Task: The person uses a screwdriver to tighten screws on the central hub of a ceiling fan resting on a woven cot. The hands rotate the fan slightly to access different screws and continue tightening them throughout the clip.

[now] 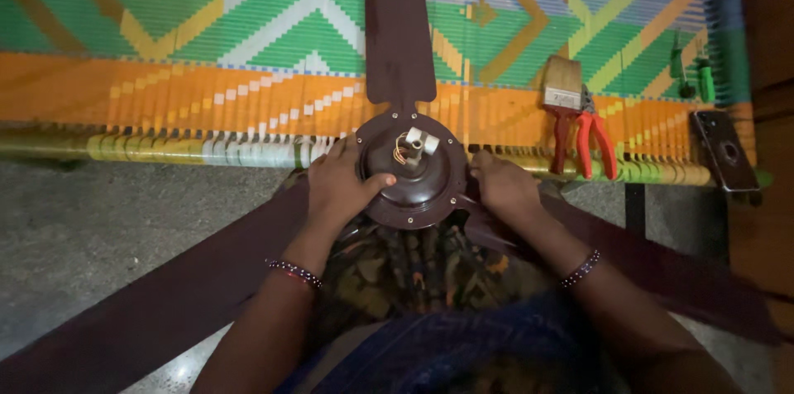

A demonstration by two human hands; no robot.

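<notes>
The left hand (339, 183) grips the brown ceiling fan motor housing (411, 171), thumb across its top; the right hand (503, 185) clasps its opposite side, fingers curled under.

Woven cot (207, 88) in bright colours, bearing paintbrush (562, 84), red-handled pliers (589, 136), green screwdrivers (693, 71), phone (725, 150) and one fan blade (399, 30).

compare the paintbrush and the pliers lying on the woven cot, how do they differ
The paintbrush has a broad, pale, flat head, while the pliers have thin grey metal jaws and red handles. The paintbrush lies farther up the woven cot; the pliers reach down to its near edge, handles spread apart. Both lie side by side, touching or overlapping, to the right of the right hand, and neither hand holds them.
</notes>
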